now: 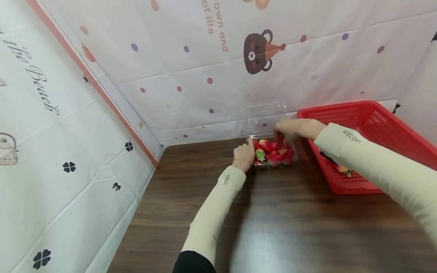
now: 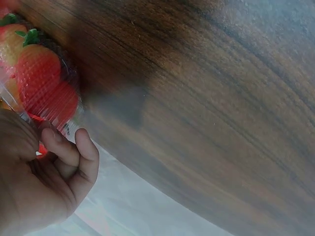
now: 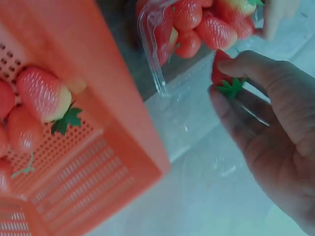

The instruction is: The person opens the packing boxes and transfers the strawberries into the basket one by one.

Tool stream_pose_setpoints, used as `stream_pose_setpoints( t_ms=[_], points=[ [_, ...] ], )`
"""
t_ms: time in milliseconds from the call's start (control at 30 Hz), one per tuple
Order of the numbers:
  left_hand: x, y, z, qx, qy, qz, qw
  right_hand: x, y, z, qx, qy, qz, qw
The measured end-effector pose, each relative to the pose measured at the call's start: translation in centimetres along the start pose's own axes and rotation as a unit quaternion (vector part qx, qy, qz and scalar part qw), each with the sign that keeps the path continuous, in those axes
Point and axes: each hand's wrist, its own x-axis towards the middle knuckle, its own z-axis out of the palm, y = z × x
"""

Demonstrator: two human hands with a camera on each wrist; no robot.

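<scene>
Strawberry (image 3: 222, 73) pinched in right hand (image 3: 268, 123) above punnet (image 1: 273, 153), left hand (image 1: 244, 154) gripping it.

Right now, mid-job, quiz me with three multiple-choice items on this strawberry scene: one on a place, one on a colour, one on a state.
1. Where does the clear punnet stand relative to the basket?
A. inside it
B. on the table to its left
C. on top of its rim

2. What colour is the basket?
A. red
B. blue
C. white

3. What is the right hand doing?
A. resting flat on the table
B. gripping the basket rim
C. pinching a strawberry

Answers:
1 B: the head view shows the punnet on the wooden table, left of the basket, lid open.
2 A: red mesh walls show in the head and right wrist views.
3 C: the right wrist view shows its fingers closed on a berry beside the punnet, while the left hand holds the punnet's edge.
</scene>
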Motion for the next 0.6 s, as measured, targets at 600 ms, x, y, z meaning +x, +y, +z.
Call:
stream_pose_setpoints(
  t_ms=[600],
  points=[
    [0.0,-1.3,0.1,0.021,-0.007,0.01,0.9997,-5.2,7.5,-3.4,-0.03,0.138,0.078,0.987]
  ],
)
